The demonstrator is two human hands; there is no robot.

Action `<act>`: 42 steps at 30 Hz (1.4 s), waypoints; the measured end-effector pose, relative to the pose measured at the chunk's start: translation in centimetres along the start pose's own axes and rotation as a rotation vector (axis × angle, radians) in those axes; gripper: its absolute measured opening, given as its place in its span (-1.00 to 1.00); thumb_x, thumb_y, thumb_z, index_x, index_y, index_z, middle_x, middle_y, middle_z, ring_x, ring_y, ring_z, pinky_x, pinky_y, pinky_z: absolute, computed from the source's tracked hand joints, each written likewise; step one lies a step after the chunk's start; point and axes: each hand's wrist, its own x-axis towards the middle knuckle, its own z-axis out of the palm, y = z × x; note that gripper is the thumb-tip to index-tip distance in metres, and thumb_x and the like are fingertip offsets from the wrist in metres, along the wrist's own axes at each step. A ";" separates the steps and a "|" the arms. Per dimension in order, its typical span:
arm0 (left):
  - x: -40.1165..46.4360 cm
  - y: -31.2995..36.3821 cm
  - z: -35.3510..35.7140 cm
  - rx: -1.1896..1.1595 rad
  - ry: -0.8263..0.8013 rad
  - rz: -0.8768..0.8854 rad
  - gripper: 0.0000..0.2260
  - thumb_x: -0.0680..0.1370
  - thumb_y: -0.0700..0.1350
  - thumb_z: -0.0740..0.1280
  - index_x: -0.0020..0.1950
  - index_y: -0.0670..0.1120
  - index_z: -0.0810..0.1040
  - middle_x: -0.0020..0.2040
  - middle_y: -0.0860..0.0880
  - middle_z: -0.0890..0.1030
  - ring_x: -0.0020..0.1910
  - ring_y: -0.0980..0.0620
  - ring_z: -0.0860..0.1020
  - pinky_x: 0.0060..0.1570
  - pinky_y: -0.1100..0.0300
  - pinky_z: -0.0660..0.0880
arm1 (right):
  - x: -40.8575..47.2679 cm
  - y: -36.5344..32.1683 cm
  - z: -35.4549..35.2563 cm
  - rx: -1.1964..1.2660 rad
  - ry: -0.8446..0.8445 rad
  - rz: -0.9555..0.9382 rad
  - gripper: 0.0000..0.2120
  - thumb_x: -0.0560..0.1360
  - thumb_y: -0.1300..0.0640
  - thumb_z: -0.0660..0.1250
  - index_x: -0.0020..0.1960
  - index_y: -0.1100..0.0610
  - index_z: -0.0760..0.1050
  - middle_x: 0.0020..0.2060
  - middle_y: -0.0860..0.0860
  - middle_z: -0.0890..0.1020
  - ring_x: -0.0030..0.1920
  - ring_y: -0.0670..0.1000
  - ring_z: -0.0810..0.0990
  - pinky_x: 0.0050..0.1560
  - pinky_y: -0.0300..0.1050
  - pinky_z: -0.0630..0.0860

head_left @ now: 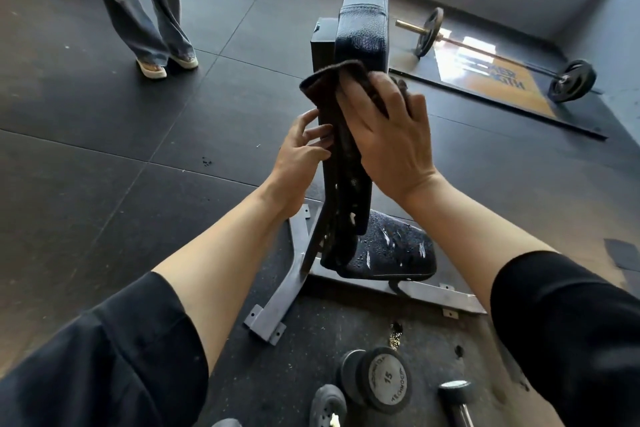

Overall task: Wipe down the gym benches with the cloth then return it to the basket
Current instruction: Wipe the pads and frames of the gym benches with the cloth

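A black padded gym bench (363,31) stands in front of me with its backrest raised steeply and its seat pad (398,250) low down, the vinyl worn and flecked. A dark brown cloth (325,87) is draped over the left side of the backrest. My right hand (388,135) lies on the cloth against the pad, with a fold of cloth caught between its fingers. At the backrest's left edge my left hand (301,152) holds the hanging part of the cloth with bent fingers. No basket is in view.
A person in jeans (145,10) stands at the back left. A barbell (502,52) lies on a platform at the right. Dumbbells (381,381) lie on the floor near my feet, beside the bench's grey steel frame (277,302).
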 end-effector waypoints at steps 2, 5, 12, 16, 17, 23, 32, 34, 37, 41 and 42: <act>0.3 0.1 -0.1 0.001 0.004 0.002 -0.44 0.50 -0.50 0.12 0.42 -0.06 0.34 0.23 -0.09 0.54 0.13 0.10 0.58 0.06 0.26 0.48 | -1.1 -0.4 0.2 -0.003 -0.073 -0.028 -0.61 0.54 0.18 0.21 0.36 0.13 0.48 0.34 -0.03 0.52 0.29 0.08 0.35 0.06 -0.01 0.33; 0.2 0.0 -0.1 0.002 -0.009 -0.007 -0.40 0.49 -0.52 0.10 0.43 -0.03 0.34 0.24 -0.08 0.53 0.20 0.08 0.55 -0.03 0.32 0.50 | -2.4 -0.9 0.3 0.017 -0.133 -0.021 -0.57 0.52 0.18 0.20 0.38 0.13 0.45 0.37 -0.03 0.48 0.33 0.08 0.33 0.10 0.00 0.33; -1.3 -0.5 -0.9 0.029 -0.038 0.006 -0.39 0.51 -0.48 0.16 0.49 -0.03 0.25 0.18 -0.02 0.48 0.27 -0.08 0.49 0.26 0.14 0.44 | -6.3 -1.7 0.3 0.153 -0.267 -0.070 -0.71 0.55 0.22 0.30 0.26 0.17 0.54 0.29 0.02 0.56 0.29 0.13 0.35 0.04 0.00 0.35; -1.9 -0.2 -1.5 0.007 -0.063 0.076 -0.45 0.54 -0.45 0.19 0.37 0.10 0.36 0.20 0.01 0.48 0.17 0.03 0.54 0.03 0.32 0.52 | -4.7 -1.3 -1.0 0.176 -0.134 0.028 -0.73 0.57 0.15 0.33 0.25 0.16 0.57 0.26 0.01 0.58 0.24 0.08 0.38 0.04 -0.03 0.34; -1.9 -0.1 -1.4 -0.005 -0.060 0.087 -0.47 0.55 -0.44 0.20 0.33 0.11 0.38 0.21 0.01 0.48 0.19 0.01 0.53 0.00 0.35 0.52 | -3.2 -1.1 -1.1 0.159 -0.071 0.045 -0.73 0.58 0.16 0.31 0.27 0.14 0.56 0.28 0.00 0.57 0.25 0.08 0.37 0.05 -0.03 0.32; -2.0 -0.4 -0.8 0.016 -0.027 0.103 -0.52 0.55 -0.44 0.19 0.36 0.01 0.40 0.25 -0.04 0.51 0.19 0.03 0.55 0.16 0.25 0.51 | -1.1 -1.4 0.5 0.022 -0.090 -0.002 -0.64 0.52 0.17 0.31 0.31 0.09 0.52 0.29 -0.05 0.55 0.26 0.10 0.34 0.04 0.00 0.32; -4.6 -3.1 -0.9 -0.070 -0.074 0.069 -0.57 0.54 -0.24 0.37 0.39 -0.06 0.43 0.14 0.08 0.63 0.13 0.06 0.62 0.03 0.19 0.57 | -6.7 -4.4 -1.2 0.644 -0.252 0.236 -0.60 0.44 0.31 0.38 0.26 0.28 0.46 0.28 0.16 0.45 0.19 0.21 0.46 0.13 0.12 0.54; -4.8 -3.4 -0.3 -0.118 -0.078 0.066 -0.51 0.48 -0.21 0.42 0.39 -0.06 0.43 0.16 0.03 0.63 0.17 -0.01 0.60 0.08 0.09 0.58 | -6.2 -5.0 -2.2 0.805 -0.231 0.299 -0.57 0.39 0.34 0.42 0.20 0.21 0.38 0.20 0.15 0.39 0.07 0.20 0.53 0.05 0.06 0.59; -4.9 -4.1 0.1 -0.031 0.052 0.128 -0.57 0.47 -0.34 0.42 0.32 -0.16 0.48 0.16 -0.11 0.60 0.17 -0.06 0.58 0.15 0.05 0.56 | -7.2 -4.7 -2.7 0.850 -0.308 0.250 -0.63 0.42 0.19 0.43 0.18 0.23 0.43 0.20 0.20 0.48 0.16 0.21 0.51 0.13 0.09 0.58; -4.7 -3.9 0.4 0.307 0.275 0.344 -0.53 0.43 -0.23 0.50 0.27 -0.09 0.40 0.14 -0.01 0.56 0.14 0.10 0.55 0.19 0.22 0.50 | -10.2 -2.7 -2.6 0.720 -0.360 0.329 -0.50 0.54 -0.02 0.30 0.36 0.25 0.36 0.32 0.20 0.41 0.31 0.17 0.42 0.29 0.05 0.47; -4.3 -3.4 1.1 0.370 0.317 0.426 -0.52 0.42 -0.20 0.51 0.26 -0.11 0.39 0.14 0.00 0.53 0.13 0.14 0.53 0.17 0.26 0.49 | -10.5 -2.2 -2.4 0.695 -0.341 0.405 -0.53 0.56 0.00 0.27 0.35 0.26 0.34 0.30 0.22 0.42 0.28 0.17 0.44 0.25 0.06 0.50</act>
